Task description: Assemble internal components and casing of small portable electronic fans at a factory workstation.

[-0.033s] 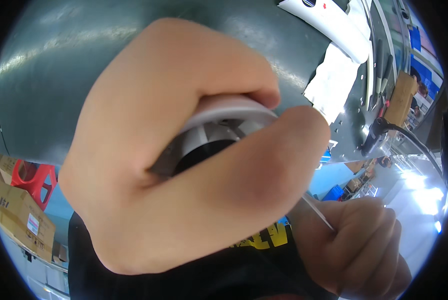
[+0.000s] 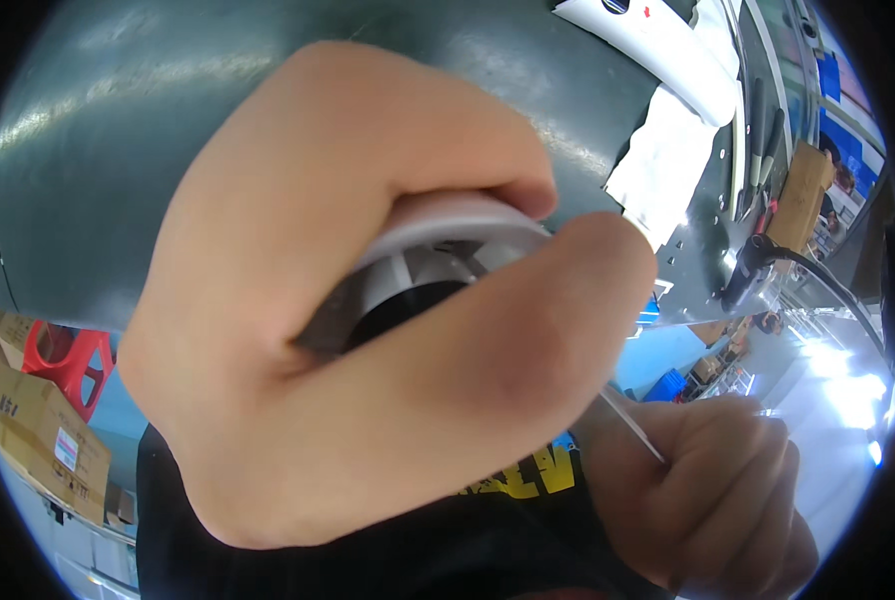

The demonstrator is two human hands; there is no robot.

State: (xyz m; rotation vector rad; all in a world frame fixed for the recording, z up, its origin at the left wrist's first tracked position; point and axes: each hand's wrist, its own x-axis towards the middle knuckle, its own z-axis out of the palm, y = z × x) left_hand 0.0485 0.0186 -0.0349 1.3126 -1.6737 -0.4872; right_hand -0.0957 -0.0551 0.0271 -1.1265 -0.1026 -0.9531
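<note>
White round plastic-looking part (image 2: 458,222), dark-centred, held in curled left hand (image 2: 258,300). Thin straight silvery rod (image 2: 632,426) gripped in tightly folded right hand (image 2: 718,490), below-right; long axis slanting up-left toward part; far end hidden, contact cannot be told.

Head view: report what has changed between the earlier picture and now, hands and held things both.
Nothing has visibly changed beyond a very slight shift of the hands in the picture; nothing was taken hold of or let go. The left hand keeps its grip around the white round part, the right hand its grip on the thin rod.
</note>
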